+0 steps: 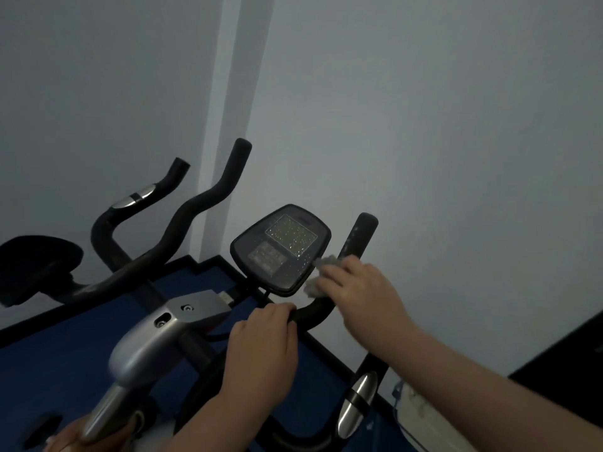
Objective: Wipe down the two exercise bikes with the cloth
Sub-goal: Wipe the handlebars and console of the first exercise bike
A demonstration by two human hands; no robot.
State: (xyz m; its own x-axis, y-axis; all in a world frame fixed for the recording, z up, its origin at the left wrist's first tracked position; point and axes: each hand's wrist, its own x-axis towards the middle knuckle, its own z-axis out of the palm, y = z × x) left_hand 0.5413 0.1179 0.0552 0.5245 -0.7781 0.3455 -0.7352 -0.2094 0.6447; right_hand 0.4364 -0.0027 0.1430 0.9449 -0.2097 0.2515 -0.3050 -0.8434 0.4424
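Grey cloth [321, 272] bunched in the right hand [362, 288] meets the droplet-speckled console [280, 247] at centre frame; left hand [264, 340] clamps the handlebar [313, 314]; next, likely sweep leftward across the screen

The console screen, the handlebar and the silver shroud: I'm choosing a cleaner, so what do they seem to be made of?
Console screen: probably clear glossy plastic; droplets bead on it and glint.
Handlebar: matte black, likely foam or rubber grip over a tube; no shine, scuffed specks near its tip.
Silver shroud: smooth satin silver, painted plastic or metal; soft highlights, visible screws. Which one is unclear.
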